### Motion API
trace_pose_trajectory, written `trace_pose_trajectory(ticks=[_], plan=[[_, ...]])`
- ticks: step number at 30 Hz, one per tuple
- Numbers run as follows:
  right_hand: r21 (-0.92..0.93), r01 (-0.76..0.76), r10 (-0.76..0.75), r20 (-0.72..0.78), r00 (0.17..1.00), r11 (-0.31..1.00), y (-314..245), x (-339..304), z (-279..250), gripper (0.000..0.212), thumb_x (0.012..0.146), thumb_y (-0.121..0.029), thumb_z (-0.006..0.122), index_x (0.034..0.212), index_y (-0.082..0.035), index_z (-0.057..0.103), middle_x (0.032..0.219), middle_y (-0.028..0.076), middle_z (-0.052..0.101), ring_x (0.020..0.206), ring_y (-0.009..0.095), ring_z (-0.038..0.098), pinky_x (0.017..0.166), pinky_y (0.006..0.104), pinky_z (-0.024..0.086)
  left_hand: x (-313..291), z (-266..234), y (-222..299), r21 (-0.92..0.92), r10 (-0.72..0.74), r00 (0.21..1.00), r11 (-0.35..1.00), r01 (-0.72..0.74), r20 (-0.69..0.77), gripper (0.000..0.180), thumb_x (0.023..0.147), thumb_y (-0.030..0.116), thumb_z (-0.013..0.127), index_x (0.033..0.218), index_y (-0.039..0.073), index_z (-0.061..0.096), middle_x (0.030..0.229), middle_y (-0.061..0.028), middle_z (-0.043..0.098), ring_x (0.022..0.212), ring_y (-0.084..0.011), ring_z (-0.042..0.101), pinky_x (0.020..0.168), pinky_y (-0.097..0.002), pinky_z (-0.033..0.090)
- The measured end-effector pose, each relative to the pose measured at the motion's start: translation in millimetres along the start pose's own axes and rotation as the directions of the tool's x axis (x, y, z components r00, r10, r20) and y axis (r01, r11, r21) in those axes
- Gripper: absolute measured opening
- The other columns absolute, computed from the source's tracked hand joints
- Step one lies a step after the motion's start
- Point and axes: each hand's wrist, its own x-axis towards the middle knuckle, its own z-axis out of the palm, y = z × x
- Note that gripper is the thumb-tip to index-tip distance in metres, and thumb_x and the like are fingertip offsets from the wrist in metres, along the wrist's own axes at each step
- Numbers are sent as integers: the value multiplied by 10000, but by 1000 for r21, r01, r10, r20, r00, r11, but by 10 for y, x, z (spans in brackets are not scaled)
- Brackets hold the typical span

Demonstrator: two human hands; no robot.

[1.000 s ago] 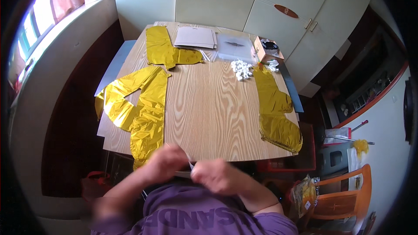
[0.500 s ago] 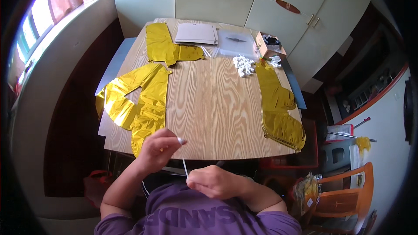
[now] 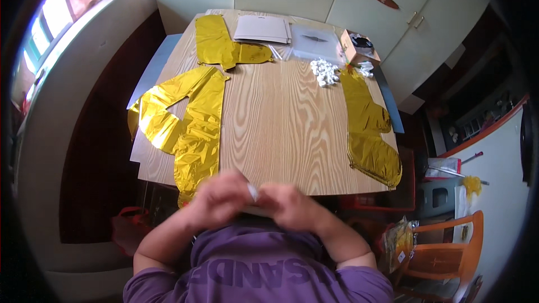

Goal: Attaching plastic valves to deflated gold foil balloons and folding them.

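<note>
My left hand [image 3: 220,197] and my right hand [image 3: 286,204] are close together at the table's front edge, before my chest. Both are closed and smeared by motion. Between the fingertips shows a small white piece [image 3: 252,192], gripped by my left hand; its exact shape is blurred. The thin white stick that my right hand held half a second ago is now hidden by the fingers. Left of my hands, a flat gold foil balloon [image 3: 205,118] with an opening in it hangs slightly over the table edge. Another gold foil balloon [image 3: 365,118] lies at the right.
On the table's [image 3: 281,140] far side are a third gold foil balloon [image 3: 213,39], flat greyish boards [image 3: 262,28], thin white sticks [image 3: 275,52], a clear plastic sheet [image 3: 314,45], a pile of small white pieces [image 3: 324,72] and an open box [image 3: 359,47]. A wooden chair [image 3: 443,252] stands at right.
My hands have come together; my right hand has moved up toward my left. The thin white stick seen between them is now hidden. The view has tilted slightly downward.
</note>
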Motion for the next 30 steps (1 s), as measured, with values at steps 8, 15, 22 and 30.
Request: trace_pose_trajectory(ticks=[8,15,22,30], plan=[[15,-52,51,27,998,999,67,-4,-48,66,910,-80,571,866,-33,555,753,150,546,693,324,603,623,382,471,37,-16,76,-51,-176,984,983,176,-2,99,854,1,656,946,13,692,858,-104,626,809,-226,606,724,-324,477],[0,-39,39,-135,990,999,56,85,-122,44,892,-42,576,850,-31,570,753,133,555,687,302,599,616,379,476,34,117,134,-153,-44,988,986,66,146,129,839,-1,657,954,32,705,820,-83,611,750,-210,591,686,-321,473],[-61,12,-24,-206,978,998,-4,113,-252,39,864,-32,597,862,-24,560,757,134,552,731,319,607,657,392,483,24,105,104,-124,-67,942,986,113,328,109,839,20,670,943,27,701,854,-93,626,847,-235,608,752,-316,470],[162,72,-46,-158,986,984,28,83,-213,28,863,-23,604,866,-31,577,782,117,557,694,281,592,640,357,466,6,122,132,-109,-141,939,977,183,312,102,847,-4,664,939,19,701,880,-93,635,880,-231,607,782,-306,467]])
